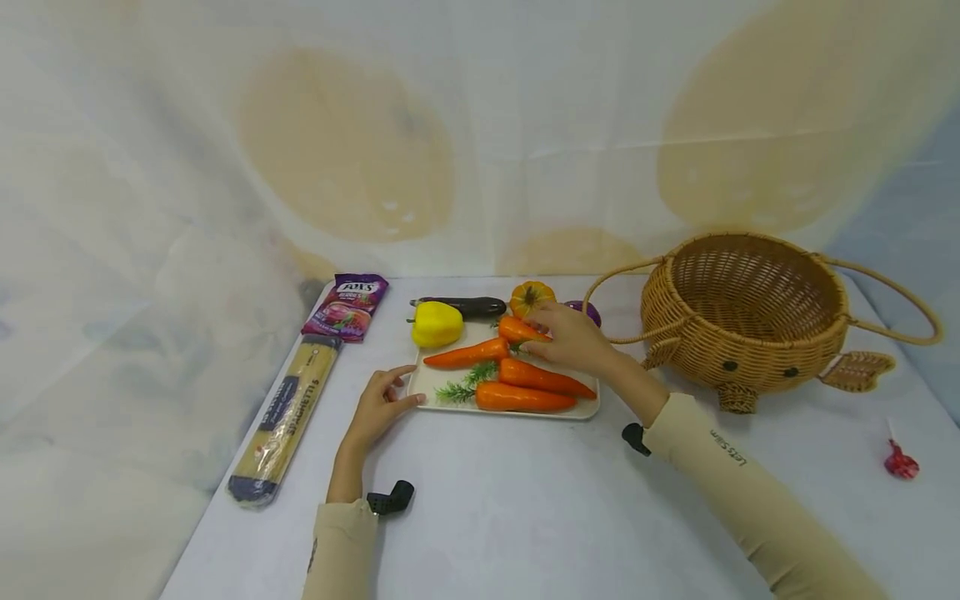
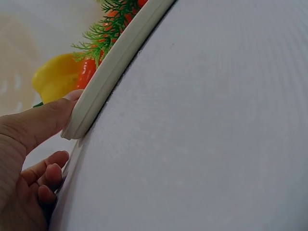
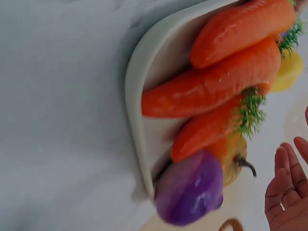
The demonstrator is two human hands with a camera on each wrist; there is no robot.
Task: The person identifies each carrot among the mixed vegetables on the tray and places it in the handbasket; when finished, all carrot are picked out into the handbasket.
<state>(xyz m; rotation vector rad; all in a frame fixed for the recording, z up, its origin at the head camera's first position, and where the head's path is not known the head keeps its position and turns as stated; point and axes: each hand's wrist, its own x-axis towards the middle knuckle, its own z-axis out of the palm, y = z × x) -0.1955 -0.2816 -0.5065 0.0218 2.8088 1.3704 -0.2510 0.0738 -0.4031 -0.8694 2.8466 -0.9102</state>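
Observation:
A shallow white tray (image 1: 450, 393) holds several orange carrots (image 1: 525, 397) with green tops. The left hand (image 1: 378, 407) is at its left front corner. In the left wrist view, the thumb rests on the tray rim (image 2: 108, 72), and the other fingers are loosely bent beside it. Above the rear carrot (image 1: 517, 328) is the right hand (image 1: 570, 337). In the right wrist view, its fingers look relaxed, with nothing between them, apart from the carrots (image 3: 216, 84). Behind the carrots lie a yellow bell pepper (image 1: 437, 325), an eggplant (image 1: 476, 307), a small pumpkin (image 1: 531, 297) and a round purple vegetable (image 3: 192, 187).
A wicker basket (image 1: 738, 367) with looped handles stands to the right. Left of the tray lie a spaghetti packet (image 1: 285, 421) and a purple snack bag (image 1: 348, 308). A red-wrapped lollipop (image 1: 900, 461) lies at far right. A cloth backdrop rises behind the table.

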